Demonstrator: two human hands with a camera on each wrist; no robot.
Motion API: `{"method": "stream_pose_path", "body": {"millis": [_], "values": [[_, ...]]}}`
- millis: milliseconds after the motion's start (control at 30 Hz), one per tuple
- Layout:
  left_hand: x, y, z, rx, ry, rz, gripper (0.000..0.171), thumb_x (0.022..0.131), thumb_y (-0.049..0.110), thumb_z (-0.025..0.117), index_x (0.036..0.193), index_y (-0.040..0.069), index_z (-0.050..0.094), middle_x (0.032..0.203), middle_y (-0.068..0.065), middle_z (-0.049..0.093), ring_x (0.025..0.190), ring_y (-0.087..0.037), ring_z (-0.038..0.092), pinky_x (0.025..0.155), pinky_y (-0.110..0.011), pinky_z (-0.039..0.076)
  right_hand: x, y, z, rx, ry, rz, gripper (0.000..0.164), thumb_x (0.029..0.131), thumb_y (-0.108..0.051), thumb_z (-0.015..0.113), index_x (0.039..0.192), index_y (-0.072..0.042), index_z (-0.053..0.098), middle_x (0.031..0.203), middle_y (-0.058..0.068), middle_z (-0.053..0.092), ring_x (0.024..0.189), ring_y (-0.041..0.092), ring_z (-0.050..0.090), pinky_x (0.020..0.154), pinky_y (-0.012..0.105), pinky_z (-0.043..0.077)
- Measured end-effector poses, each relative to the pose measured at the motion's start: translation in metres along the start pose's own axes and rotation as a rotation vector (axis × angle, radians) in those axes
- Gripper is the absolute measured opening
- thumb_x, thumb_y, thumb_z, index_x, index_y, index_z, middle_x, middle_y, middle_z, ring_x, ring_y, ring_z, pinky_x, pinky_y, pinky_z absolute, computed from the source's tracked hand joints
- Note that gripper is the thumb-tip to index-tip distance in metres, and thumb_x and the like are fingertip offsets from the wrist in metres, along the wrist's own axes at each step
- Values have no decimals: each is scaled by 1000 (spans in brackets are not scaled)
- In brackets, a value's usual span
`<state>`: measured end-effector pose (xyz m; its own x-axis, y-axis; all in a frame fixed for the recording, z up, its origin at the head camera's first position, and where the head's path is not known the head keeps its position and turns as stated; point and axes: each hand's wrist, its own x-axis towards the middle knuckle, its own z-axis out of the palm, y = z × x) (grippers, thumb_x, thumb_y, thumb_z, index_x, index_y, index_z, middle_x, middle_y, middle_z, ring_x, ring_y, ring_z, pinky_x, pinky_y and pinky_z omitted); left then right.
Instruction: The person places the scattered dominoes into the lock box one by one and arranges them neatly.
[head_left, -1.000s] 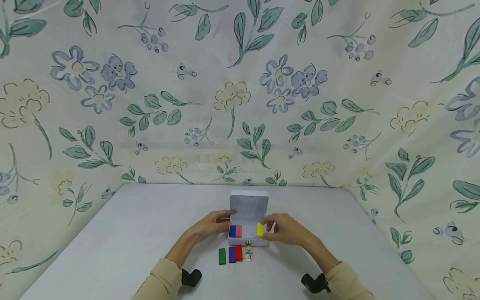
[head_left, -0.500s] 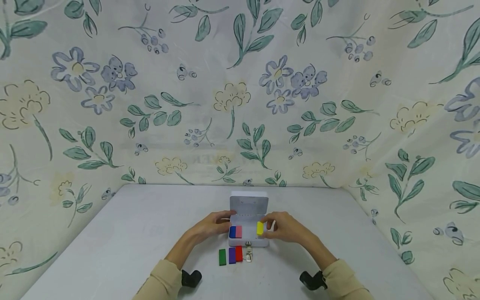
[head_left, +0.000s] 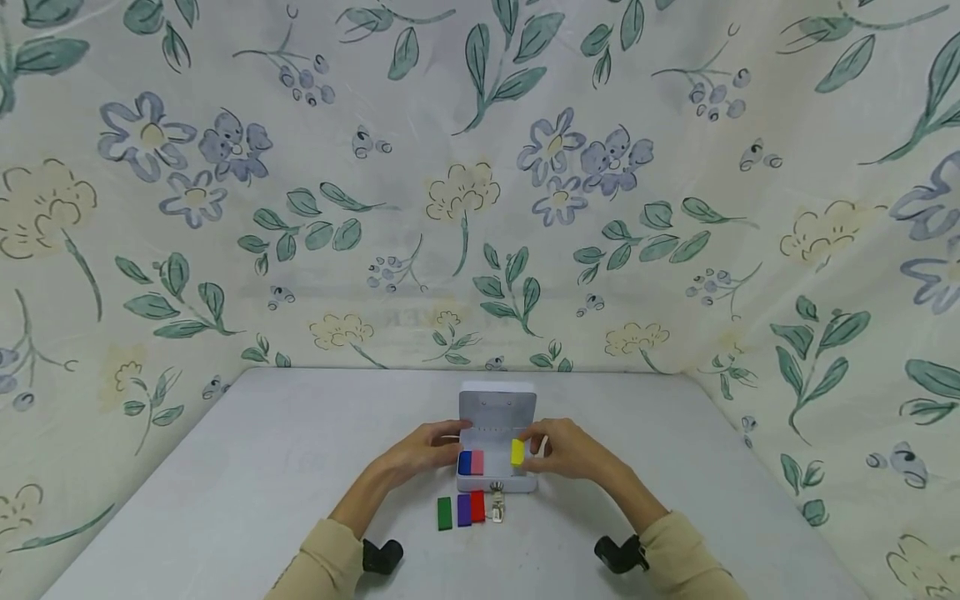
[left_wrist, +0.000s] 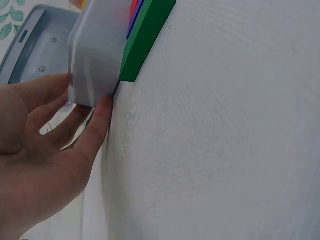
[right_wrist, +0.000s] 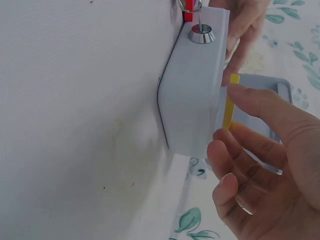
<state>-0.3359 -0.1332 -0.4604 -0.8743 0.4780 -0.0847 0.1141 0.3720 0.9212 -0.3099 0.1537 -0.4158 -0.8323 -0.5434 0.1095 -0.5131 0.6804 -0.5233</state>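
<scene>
A small white metal cash box stands on the table with its lid raised. My right hand pinches a yellow block between thumb and fingers over the box's right part; the right wrist view shows this yellow block edge-on. Against the box's left side rests my left hand, fingers fairly straight; in the left wrist view the fingertips touch the box wall. Inside the box at the left, a blue block and a pink block sit side by side.
In front of the box lie a green block, a purple block and a red block. Keys hang from the lock at the box's front. A floral cloth rises behind the white table.
My right hand has lifted the yellow block slightly and shifted it a little to the left over the box. The left hand and the other blocks stay put.
</scene>
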Motion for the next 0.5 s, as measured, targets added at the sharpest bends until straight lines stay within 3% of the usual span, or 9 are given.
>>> {"method": "stream_pose_path", "body": {"millis": [500], "values": [[-2,2,0,-4,-22,15,50,98,18,56,147,15,45,154,-15,40,141,-42,37,111,-58,39,15,-1,8,10,-35,5,34,82,-23,79,112,-8,72,80,-2,61,74,16,54,61,18,46]]}}
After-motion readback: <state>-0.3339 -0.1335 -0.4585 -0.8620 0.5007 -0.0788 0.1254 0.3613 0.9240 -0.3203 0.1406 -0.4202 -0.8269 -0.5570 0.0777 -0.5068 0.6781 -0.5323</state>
